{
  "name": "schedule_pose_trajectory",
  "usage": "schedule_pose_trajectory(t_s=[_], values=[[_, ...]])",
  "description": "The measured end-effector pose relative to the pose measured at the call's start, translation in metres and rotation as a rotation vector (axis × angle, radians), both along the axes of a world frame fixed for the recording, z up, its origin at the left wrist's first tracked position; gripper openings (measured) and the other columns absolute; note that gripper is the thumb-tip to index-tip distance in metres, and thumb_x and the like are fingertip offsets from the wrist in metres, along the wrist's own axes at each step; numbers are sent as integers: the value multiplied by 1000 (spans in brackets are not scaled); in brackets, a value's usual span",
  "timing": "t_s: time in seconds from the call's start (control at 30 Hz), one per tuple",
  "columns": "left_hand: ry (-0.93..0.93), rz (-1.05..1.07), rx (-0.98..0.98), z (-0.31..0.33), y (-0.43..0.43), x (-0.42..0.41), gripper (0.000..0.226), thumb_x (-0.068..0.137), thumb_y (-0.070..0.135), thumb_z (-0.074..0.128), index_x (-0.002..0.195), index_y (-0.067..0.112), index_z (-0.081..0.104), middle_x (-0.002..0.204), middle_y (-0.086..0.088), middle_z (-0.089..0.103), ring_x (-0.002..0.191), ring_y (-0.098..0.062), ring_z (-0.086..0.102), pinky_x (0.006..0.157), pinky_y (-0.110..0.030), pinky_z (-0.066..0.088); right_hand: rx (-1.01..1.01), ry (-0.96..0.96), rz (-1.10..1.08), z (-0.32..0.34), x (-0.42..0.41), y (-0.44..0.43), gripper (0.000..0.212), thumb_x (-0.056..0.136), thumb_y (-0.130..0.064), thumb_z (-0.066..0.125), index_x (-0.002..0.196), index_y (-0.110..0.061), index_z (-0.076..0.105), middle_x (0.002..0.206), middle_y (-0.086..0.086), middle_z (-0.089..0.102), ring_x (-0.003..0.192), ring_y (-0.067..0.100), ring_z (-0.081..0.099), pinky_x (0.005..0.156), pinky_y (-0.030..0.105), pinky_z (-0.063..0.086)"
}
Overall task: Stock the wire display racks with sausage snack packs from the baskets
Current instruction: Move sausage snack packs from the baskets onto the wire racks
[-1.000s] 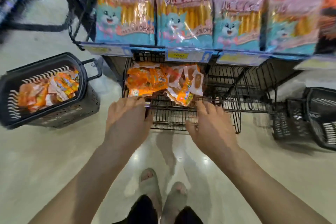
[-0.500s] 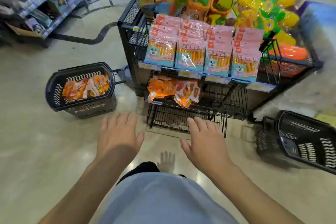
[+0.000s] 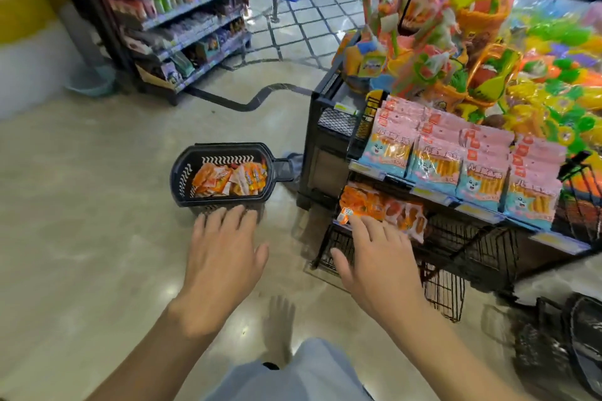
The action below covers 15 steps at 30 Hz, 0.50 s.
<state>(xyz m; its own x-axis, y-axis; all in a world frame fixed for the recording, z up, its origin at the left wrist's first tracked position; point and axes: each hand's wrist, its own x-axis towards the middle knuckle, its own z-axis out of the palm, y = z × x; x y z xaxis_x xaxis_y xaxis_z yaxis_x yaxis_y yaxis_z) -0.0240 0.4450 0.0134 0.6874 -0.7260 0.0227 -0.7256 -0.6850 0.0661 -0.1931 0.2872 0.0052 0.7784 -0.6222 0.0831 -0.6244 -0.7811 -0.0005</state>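
Note:
A black basket (image 3: 182, 169) on the floor holds several orange sausage snack packs (image 3: 228, 179). To its right stands the black wire display rack (image 3: 456, 238); its lower shelf carries a small pile of orange packs (image 3: 381, 208) at the left end. The shelf above is filled with pink and blue sausage packs (image 3: 456, 156). My left hand (image 3: 224, 254) hovers open with spread fingers just in front of the basket, holding nothing. My right hand (image 3: 374, 257) is open too, fingers straight, in front of the rack's lower left corner, empty.
A second black basket (image 3: 580, 345) lies at the lower right on the floor. Bright plastic toys (image 3: 472, 52) are heaped on top of the rack. A grocery shelf unit (image 3: 182, 19) stands at the back left, with a green bucket (image 3: 91, 81) beside it.
Both hands have drawn back from the lower rack shelf and are empty. The view has risen and swung left, so the basket with orange packs now lies ahead of my left hand.

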Motion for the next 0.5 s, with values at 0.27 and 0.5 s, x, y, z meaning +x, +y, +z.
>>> schedule_pose_trajectory(t_s=[0.27, 0.5], values=[[62, 144, 46, -7, 73, 82, 63, 98, 55, 49, 153, 26, 40, 160, 2, 40, 146, -23, 36, 119, -44, 25, 76, -6, 106, -27, 88, 68, 66, 89, -56, 47, 131, -9, 66, 122, 10, 70, 105, 32, 68, 89, 46, 57], [81, 251, 113, -26, 85, 142, 59, 90, 52, 65, 139, 19, 61, 142, -4, 61, 133, -30, 54, 112, -51, 40, 108, -10, 169, -44, 170, 58, 59, 85, -54, 57, 124, -11, 68, 114, 9, 71, 99, 33, 68, 87, 47, 55]])
